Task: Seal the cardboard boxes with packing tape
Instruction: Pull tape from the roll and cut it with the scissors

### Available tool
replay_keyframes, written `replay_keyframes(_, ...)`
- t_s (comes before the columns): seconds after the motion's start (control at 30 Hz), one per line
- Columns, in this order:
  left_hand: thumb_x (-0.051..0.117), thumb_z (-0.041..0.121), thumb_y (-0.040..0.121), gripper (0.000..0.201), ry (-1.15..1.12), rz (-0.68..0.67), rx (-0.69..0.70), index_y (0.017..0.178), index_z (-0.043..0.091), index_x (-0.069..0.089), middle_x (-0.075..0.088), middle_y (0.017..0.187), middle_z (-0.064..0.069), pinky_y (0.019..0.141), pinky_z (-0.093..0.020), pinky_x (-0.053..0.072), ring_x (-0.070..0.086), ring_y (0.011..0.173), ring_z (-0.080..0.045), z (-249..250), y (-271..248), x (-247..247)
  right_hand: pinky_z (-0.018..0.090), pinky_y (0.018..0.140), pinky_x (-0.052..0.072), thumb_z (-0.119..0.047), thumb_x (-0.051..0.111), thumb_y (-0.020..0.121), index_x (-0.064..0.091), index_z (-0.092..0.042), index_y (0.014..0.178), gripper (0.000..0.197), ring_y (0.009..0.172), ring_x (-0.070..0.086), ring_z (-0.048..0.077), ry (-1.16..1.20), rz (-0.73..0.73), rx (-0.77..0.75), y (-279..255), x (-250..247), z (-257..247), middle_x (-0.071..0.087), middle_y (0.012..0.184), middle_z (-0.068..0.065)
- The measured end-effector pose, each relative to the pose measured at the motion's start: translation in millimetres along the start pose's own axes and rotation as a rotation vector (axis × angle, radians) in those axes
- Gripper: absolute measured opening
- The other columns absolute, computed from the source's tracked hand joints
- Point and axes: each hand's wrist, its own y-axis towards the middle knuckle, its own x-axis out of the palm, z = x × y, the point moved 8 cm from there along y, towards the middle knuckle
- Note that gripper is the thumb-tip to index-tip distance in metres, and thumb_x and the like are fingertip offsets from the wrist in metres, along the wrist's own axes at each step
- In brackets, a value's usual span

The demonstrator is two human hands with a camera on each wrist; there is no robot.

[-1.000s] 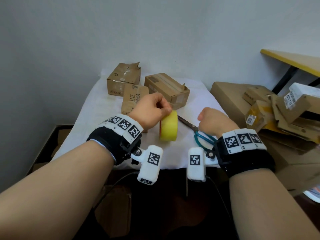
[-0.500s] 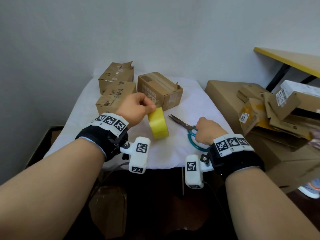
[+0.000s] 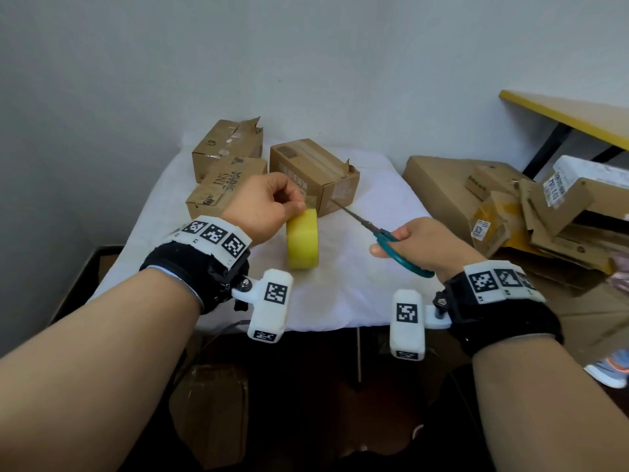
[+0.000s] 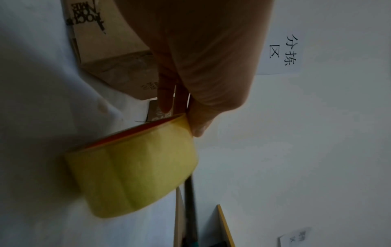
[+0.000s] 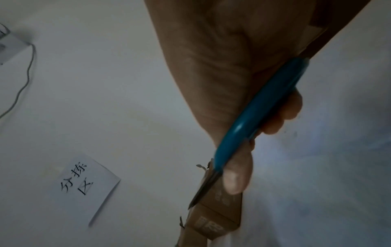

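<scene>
A yellow packing tape roll (image 3: 303, 241) (image 4: 135, 175) stands on edge on the white-covered table (image 3: 357, 294). My left hand (image 3: 299, 207) (image 4: 190, 120) pinches the tape at the roll's top. My right hand (image 3: 405, 240) (image 5: 239, 167) grips teal-handled scissors (image 3: 394, 247) (image 5: 258, 113) above the table, their closed blades pointing up-left toward the roll's top. Three cardboard boxes lie behind: one at the back left (image 3: 228, 148), one in front of it (image 3: 221, 189) (image 4: 118, 71) beside my left hand, one at the right (image 3: 316, 172) (image 5: 215, 217) with a torn flap.
A heap of flattened and torn cardboard (image 3: 510, 212) fills the right side, beneath a yellow-edged tabletop (image 3: 561, 114). A paper note (image 5: 88, 183) hangs on the wall. The table's front edge drops to a dark floor where another box (image 3: 211, 410) sits.
My right hand has lifted the scissors off the table and swung their blades toward the tape roll. My left hand has stayed on the roll's top.
</scene>
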Motion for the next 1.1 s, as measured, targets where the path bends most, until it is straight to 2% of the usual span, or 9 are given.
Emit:
replay_keyframes(0.1, 0.075, 0.010, 0.086, 0.006, 0.043, -0.035, 0.003, 0.085, 0.009, 0.069, 0.069, 0.083, 0.003, 0.084, -0.038, 0.056, 0.063, 0.078, -0.013, -0.7, -0.9, 3.8, 0.034, 0.074, 0.047, -0.053, 0.090, 0.067, 0.070, 0.005, 0.095, 0.067, 0.070, 0.053, 0.020, 0.145, -0.033, -0.044, -7.0, -2.7, -5.5, 0.055, 0.072, 0.008)
replay_keyframes(0.33, 0.070, 0.004, 0.088, 0.013, 0.039, -0.037, 0.037, 0.080, 0.008, 0.060, 0.074, 0.093, 0.000, 0.093, -0.039, 0.055, 0.069, 0.091, -0.005, 8.2, -5.6, 14.6, 0.027, 0.069, 0.050, -0.039, 0.078, 0.087, 0.068, -0.008, 0.101, 0.035, 0.070, 0.054, 0.013, 0.408, -0.157, -0.081, -26.7, 28.6, -39.3, 0.076, 0.103, 0.013)
replay_keyframes(0.4, 0.065, 0.005, 0.091, 0.011, 0.090, -0.026, 0.072, 0.084, 0.006, 0.056, 0.074, 0.095, 0.003, 0.093, -0.039, 0.054, 0.067, 0.091, -0.004, 10.6, -7.6, 17.8, 0.026, 0.069, 0.052, -0.039, 0.079, 0.086, 0.069, -0.010, 0.102, 0.035, 0.068, 0.055, 0.011, 0.413, -0.167, -0.093, -26.3, 35.7, -44.9, 0.076, 0.101, 0.012)
replay_keyframes(0.5, 0.060, 0.012, 0.095, 0.010, 0.219, -0.019, 0.128, 0.089, 0.013, 0.052, 0.073, 0.098, 0.011, 0.089, -0.043, 0.055, 0.067, 0.098, -0.012, 12.0, -9.7, 20.7, 0.028, 0.070, 0.052, -0.040, 0.081, 0.084, 0.070, -0.009, 0.104, 0.039, 0.066, 0.054, 0.011, 0.406, -0.155, -0.101, -22.3, 39.1, -46.3, 0.076, 0.092, 0.007)
replay_keyframes(0.63, 0.056, 0.017, 0.097, 0.009, 0.336, 0.009, 0.157, 0.095, 0.016, 0.048, 0.071, 0.087, 0.016, 0.084, -0.044, 0.054, 0.068, 0.096, -0.020, 13.7, -10.7, 17.2, 0.028, 0.070, 0.052, -0.042, 0.080, 0.085, 0.067, -0.007, 0.107, 0.044, 0.070, 0.055, 0.013, 0.380, -0.113, -0.130, -18.4, 32.8, -43.8, 0.063, 0.086, 0.005)
replay_keyframes(0.8, 0.063, 0.022, 0.095, 0.010, 0.281, 0.047, 0.202, 0.093, 0.018, 0.055, 0.069, 0.090, 0.008, 0.081, -0.046, 0.053, 0.064, 0.089, -0.018, 18.7, -8.2, 0.6, 0.038, 0.084, 0.054, -0.060, 0.080, 0.077, 0.057, -0.009, 0.112, 0.066, 0.083, 0.054, 0.015, 0.230, -0.137, -0.156, -17.7, 23.3, -33.6, 0.055, 0.093, 0.003)
replay_keyframes(0.87, 0.065, 0.022, 0.094, 0.009, 0.237, 0.027, 0.186, 0.091, 0.018, 0.057, 0.065, 0.089, 0.006, 0.082, -0.047, 0.053, 0.062, 0.087, -0.018, 14.8, -7.2, -2.1, 0.036, 0.080, 0.047, -0.063, 0.085, 0.068, 0.055, -0.009, 0.112, 0.075, 0.082, 0.050, 0.015, 0.174, -0.153, -0.171, -17.4, 21.0, -28.2, 0.053, 0.089, 0.001)
replay_keyframes(0.97, 0.062, 0.018, 0.096, 0.006, 0.192, -0.025, 0.182, 0.093, 0.017, 0.057, 0.065, 0.092, 0.006, 0.084, -0.048, 0.054, 0.062, 0.087, -0.017, 9.3, -7.8, 0.4, 0.029, 0.070, 0.039, -0.051, 0.086, 0.072, 0.053, -0.012, 0.109, 0.064, 0.077, 0.049, 0.014, 0.067, -0.155, -0.189, -21.0, 15.0, -23.4, 0.053, 0.085, -0.001)
replay_keyframes(1.1, 0.056, 0.012, 0.098, 0.010, 0.187, -0.062, 0.200, 0.093, 0.021, 0.057, 0.061, 0.105, 0.000, 0.087, -0.044, 0.054, 0.057, 0.085, -0.011, 9.4, -7.7, 2.9, 0.040, 0.080, 0.050, -0.055, 0.090, 0.064, 0.050, -0.020, 0.102, 0.065, 0.081, 0.056, 0.020, -0.055, -0.148, -0.223, -22.4, 5.3, -18.1, 0.061, 0.093, 0.007)
